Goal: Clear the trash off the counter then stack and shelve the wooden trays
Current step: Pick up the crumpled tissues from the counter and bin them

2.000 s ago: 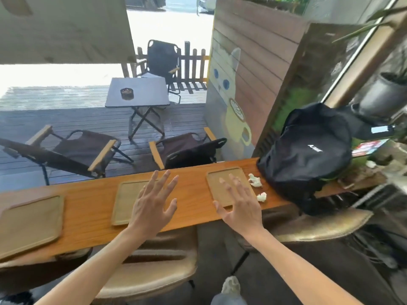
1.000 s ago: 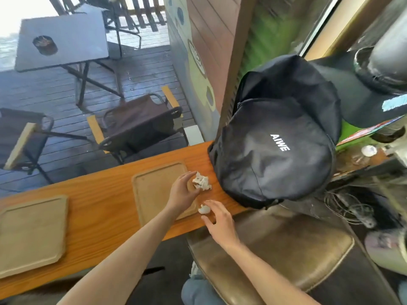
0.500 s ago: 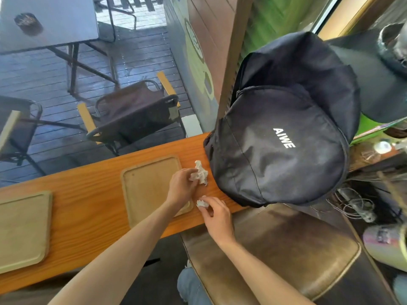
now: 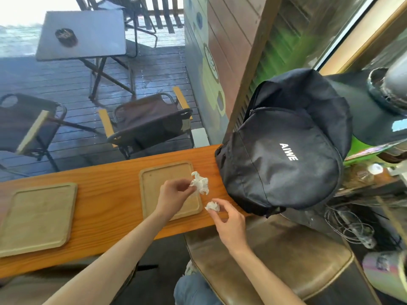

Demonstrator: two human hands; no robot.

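Already, both paper wads are pinched off the desk (image 4: 105,186): big wad (image 4: 200,182) in left hand (image 4: 174,194), small wad (image 4: 212,206) in right hand (image 4: 230,223). Two trays (image 4: 167,183) (image 4: 37,214) remain unstacked, apart.

We read one word only: "AIWE", in white capitals on the front panel of the black backpack (image 4: 284,155).

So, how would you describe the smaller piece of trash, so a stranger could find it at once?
Start at the big black backpack standing on the wooden counter. Just left of its lower edge, the right hand pinches a small crumpled white paper ball. It is rounder and smaller than the larger paper wad held by the left hand.
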